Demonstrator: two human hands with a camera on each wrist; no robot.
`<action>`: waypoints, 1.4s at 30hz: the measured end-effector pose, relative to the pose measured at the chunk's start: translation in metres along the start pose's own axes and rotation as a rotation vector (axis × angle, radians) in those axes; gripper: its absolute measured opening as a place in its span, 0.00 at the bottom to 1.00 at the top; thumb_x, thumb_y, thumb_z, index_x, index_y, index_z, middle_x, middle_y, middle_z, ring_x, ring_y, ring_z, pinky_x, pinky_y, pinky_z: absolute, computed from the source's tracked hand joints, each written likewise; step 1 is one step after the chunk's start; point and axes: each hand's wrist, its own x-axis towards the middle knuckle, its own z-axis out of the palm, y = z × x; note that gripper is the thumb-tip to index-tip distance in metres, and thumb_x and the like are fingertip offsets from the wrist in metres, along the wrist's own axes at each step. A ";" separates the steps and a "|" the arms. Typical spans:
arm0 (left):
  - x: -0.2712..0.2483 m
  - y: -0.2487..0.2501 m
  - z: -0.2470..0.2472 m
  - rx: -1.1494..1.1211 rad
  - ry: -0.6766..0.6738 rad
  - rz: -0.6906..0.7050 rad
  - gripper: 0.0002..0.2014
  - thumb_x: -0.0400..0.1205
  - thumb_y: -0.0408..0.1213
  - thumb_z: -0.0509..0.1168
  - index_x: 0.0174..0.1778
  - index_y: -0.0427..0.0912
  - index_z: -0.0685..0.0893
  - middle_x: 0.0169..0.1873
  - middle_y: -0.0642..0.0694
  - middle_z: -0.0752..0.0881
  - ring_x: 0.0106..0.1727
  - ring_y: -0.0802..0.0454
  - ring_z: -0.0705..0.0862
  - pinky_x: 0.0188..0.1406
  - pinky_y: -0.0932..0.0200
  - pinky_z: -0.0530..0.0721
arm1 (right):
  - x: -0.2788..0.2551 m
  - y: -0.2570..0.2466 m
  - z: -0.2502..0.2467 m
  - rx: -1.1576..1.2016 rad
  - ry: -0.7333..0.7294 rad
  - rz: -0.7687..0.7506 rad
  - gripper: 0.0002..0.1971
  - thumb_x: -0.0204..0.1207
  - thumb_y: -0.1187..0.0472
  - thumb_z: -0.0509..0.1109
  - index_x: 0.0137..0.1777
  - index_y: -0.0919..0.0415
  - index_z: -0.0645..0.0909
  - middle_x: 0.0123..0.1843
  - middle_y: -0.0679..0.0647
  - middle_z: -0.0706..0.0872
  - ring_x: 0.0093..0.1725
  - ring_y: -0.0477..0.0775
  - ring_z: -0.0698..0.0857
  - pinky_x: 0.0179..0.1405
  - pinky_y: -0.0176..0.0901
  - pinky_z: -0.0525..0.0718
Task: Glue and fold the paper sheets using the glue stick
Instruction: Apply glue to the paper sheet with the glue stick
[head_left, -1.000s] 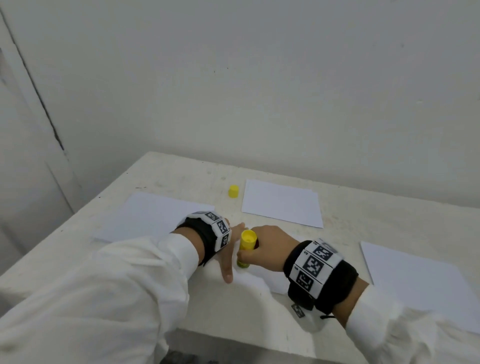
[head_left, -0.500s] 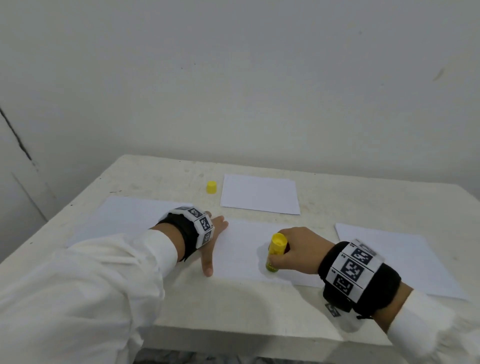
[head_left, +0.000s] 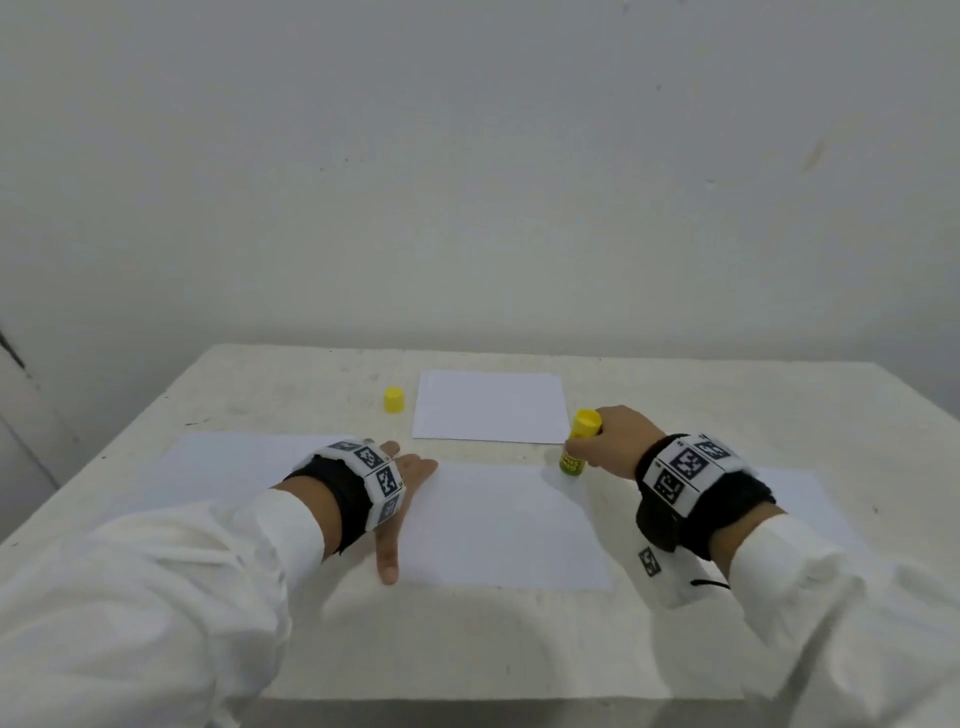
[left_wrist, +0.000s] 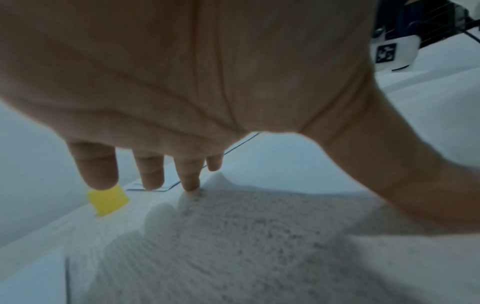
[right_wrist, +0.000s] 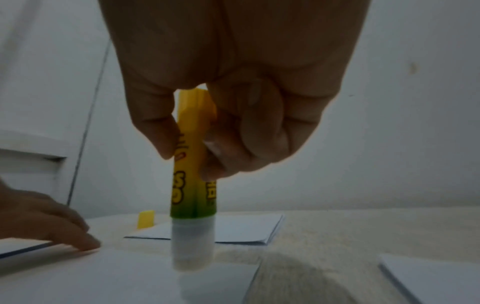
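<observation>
My right hand (head_left: 615, 441) grips the glue stick (head_left: 579, 441) between thumb and curled fingers, barrel upright, with the exposed glue end down on the far right corner of the centre sheet (head_left: 498, 525). In the right wrist view the glue tip meets the paper just inside that corner, close to both the far edge and the right edge. My left hand (head_left: 400, 493) lies flat and spread, fingers straight, pressing the left margin of the same sheet; the thumb points toward the near edge and the fingertips (left_wrist: 191, 183) reach the sheet's far left corner. The centre sheet lies flat on the worktop (head_left: 260, 395), its near edge set back from the worktop's front edge. A folded sheet (head_left: 491, 408) lies beyond it with a strip of bare worktop between; its doubled edge shows at the right in the right wrist view. The yellow cap (head_left: 394, 399) stands just left of the folded sheet, apart from it. One further sheet (head_left: 228, 462) lies to the left, partly under my left forearm, and another sheet (head_left: 800, 493) lies to the right, behind my right wrist. Bare worktop separates the centre sheet's right edge from that right sheet.
</observation>
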 end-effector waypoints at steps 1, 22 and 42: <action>0.002 0.000 0.001 0.004 -0.001 -0.006 0.75 0.48 0.71 0.78 0.83 0.55 0.38 0.83 0.52 0.51 0.83 0.44 0.47 0.79 0.33 0.52 | 0.007 -0.001 0.004 -0.011 0.004 0.025 0.14 0.75 0.56 0.69 0.33 0.60 0.70 0.33 0.53 0.75 0.34 0.53 0.75 0.32 0.40 0.70; 0.034 0.112 -0.054 -0.115 0.026 0.103 0.51 0.69 0.66 0.71 0.84 0.55 0.52 0.82 0.43 0.56 0.79 0.35 0.62 0.74 0.33 0.67 | 0.000 0.011 0.007 -0.047 -0.077 -0.050 0.17 0.73 0.57 0.70 0.28 0.58 0.67 0.29 0.51 0.71 0.28 0.49 0.70 0.29 0.40 0.67; 0.018 0.108 -0.048 -0.406 0.164 0.095 0.50 0.64 0.58 0.79 0.77 0.51 0.59 0.72 0.47 0.70 0.70 0.43 0.72 0.69 0.43 0.73 | 0.003 0.055 -0.024 0.526 0.022 0.136 0.01 0.75 0.66 0.66 0.45 0.62 0.78 0.42 0.60 0.80 0.38 0.54 0.76 0.36 0.42 0.78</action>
